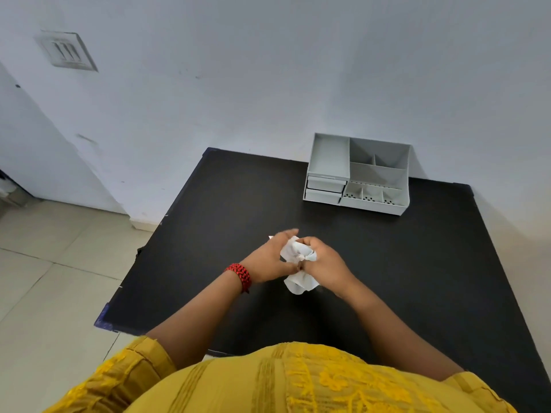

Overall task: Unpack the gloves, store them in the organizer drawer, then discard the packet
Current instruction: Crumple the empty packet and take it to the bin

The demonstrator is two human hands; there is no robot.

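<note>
Between the two hands, above the middle of a matte black table (238,204), the fingers of both were curled tightly around a crumpled white bundle (298,254) of thin material. Whether it was the gloves, their packet or both could not be told. The left hand (268,260) gripped it from the left side, fingers bent inward and a little blurred at the tips. The right hand (323,263) gripped it from the right, its knuckles facing up. The two thumbs met near the centre of the bundle, where the material was pinched into a knot-like twist. A loose white end hung below the hands, close to the tabletop. A small white corner showed just behind the left hand's fingers.

A red and black beaded bracelet (241,275) circled the left wrist. Both bare forearms reached forward from short mustard-yellow embroidered sleeves (134,371).

Well beyond the hands, at the far right of the table against a pale wall (268,70), stood a light grey plastic organizer (357,174) with open top compartments. Its two small drawers (325,189), stacked on its left side, were both closed. Pale floor tiles (44,278) lay to the left of the table.
</note>
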